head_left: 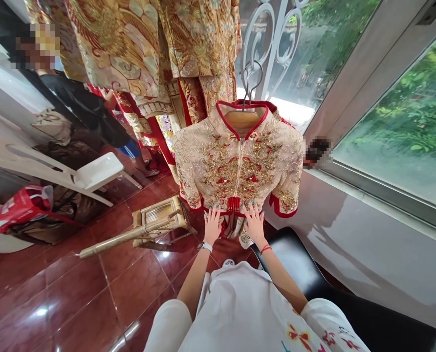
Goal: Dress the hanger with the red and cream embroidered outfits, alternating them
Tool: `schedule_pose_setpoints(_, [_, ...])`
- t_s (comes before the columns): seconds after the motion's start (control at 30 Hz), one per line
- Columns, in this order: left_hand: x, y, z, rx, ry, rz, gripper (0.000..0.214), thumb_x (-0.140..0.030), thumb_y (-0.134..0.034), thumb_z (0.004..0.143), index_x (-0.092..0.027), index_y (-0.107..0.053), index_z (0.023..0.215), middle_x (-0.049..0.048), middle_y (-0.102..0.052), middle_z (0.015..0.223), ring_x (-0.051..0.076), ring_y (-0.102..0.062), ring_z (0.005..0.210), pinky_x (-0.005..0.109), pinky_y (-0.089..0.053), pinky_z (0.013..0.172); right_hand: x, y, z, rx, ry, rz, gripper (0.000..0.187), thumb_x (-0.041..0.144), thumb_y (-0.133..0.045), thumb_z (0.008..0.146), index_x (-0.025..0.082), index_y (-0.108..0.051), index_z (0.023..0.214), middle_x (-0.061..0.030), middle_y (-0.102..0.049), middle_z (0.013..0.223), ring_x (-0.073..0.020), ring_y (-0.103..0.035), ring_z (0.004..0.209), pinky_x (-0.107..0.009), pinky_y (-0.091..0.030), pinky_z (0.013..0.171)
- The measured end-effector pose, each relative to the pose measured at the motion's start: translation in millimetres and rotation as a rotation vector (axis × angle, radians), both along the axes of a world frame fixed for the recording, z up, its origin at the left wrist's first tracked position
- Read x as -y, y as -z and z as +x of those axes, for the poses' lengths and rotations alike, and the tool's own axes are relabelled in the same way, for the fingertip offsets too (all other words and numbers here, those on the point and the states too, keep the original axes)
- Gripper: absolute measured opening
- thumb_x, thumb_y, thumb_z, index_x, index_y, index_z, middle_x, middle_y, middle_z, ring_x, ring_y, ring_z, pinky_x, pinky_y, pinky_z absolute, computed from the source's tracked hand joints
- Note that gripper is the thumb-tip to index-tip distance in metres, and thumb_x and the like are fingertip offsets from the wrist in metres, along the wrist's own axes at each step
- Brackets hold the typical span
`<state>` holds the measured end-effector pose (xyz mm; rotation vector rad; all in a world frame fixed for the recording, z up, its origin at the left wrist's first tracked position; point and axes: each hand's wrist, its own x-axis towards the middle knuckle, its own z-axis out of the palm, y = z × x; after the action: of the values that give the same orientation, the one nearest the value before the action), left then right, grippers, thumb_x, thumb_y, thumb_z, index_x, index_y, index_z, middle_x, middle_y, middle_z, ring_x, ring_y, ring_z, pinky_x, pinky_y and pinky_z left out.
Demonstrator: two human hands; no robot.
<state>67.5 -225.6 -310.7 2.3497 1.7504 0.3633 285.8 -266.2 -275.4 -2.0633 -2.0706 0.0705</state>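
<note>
Glossy red floor tiles point(130, 274) spread out below, with a window point(397, 112) full of greenery to the right and richly patterned gold garments point(119, 44) hanging to the upper left. Straight ahead of the person hangs a pale embroidered jacket point(221, 161) with red edging, on a hanger point(242, 119) whose hook rises beside white scrollwork point(274, 54); what the hook catches on, I cannot tell. Its long axis runs away from the body: collar at the far end, hem at the near end, one short sleeve out to each side. Both hands meet it at that near end. The left hand point(213, 226) lies on the lower front to the left of a red fringe point(233, 205), the right hand point(253, 224) to the right of it, so the fringe sits between them; the right looks a little closer to the zip line. Each hand is wide, fingers straight and splayed against the cloth, with no closed grip showing; whether either thumb tucks under the hem is unclear. From both hands, most of the jacket lies forward, towards the collar. A bamboo stool point(159, 222) stands off to the left, a black chair point(294, 254) near the right forearm.
</note>
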Motion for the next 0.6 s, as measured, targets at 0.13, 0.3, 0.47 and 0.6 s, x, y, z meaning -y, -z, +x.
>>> schedule_pose_setpoints(0.13, [0.0, 0.2, -0.4, 0.017, 0.002, -0.028, 0.086, -0.008, -0.048, 0.085, -0.023, -0.014, 0.164, 0.0121, -0.016, 0.170, 0.033, -0.016, 0.157, 0.060, -0.026, 0.122, 4.4, 7.9, 2.4, 0.007, 0.008, -0.037, 0.077, 0.007, -0.044, 0.085, 0.025, -0.033, 0.159, -0.0082, -0.018, 0.170, -0.0340, -0.010, 0.157, -0.068, -0.024, 0.118])
schedule_pose_setpoints(0.3, [-0.8, -3.1, 0.4, 0.061, 0.000, -0.068, 0.087, -0.005, -0.047, 0.083, -0.023, -0.017, 0.163, 0.0113, -0.013, 0.171, 0.033, -0.013, 0.157, 0.059, -0.023, 0.124, 10.3, 15.8, 6.3, 0.018, 0.013, -0.090, 0.079, 0.007, -0.044, 0.083, 0.026, -0.033, 0.159, -0.0081, -0.020, 0.170, -0.0346, -0.011, 0.157, -0.069, -0.024, 0.117])
schedule_pose_setpoints(0.47, [9.6, -0.9, -1.2, 0.188, -0.003, -0.074, 0.089, -0.003, -0.047, 0.080, -0.024, -0.019, 0.162, 0.0107, -0.015, 0.171, 0.032, -0.012, 0.158, 0.059, -0.018, 0.125, 16.4, 16.0, 8.2, -0.091, 0.018, -0.092, 0.080, 0.004, -0.043, 0.080, 0.025, -0.038, 0.157, -0.0081, -0.024, 0.169, -0.0332, -0.011, 0.157, -0.067, -0.020, 0.120])
schedule_pose_setpoints(0.6, [22.3, 7.4, -6.7, 0.563, -0.147, -0.184, 0.089, -0.002, -0.052, 0.077, -0.023, -0.027, 0.159, 0.0133, -0.011, 0.171, 0.032, -0.017, 0.157, 0.058, -0.017, 0.125, 21.9, 18.3, 15.1, -0.550, 0.058, -0.004, 0.067, 0.009, -0.043, 0.081, 0.021, -0.052, 0.145, -0.0104, -0.038, 0.162, -0.0280, -0.028, 0.153, -0.057, -0.023, 0.124])
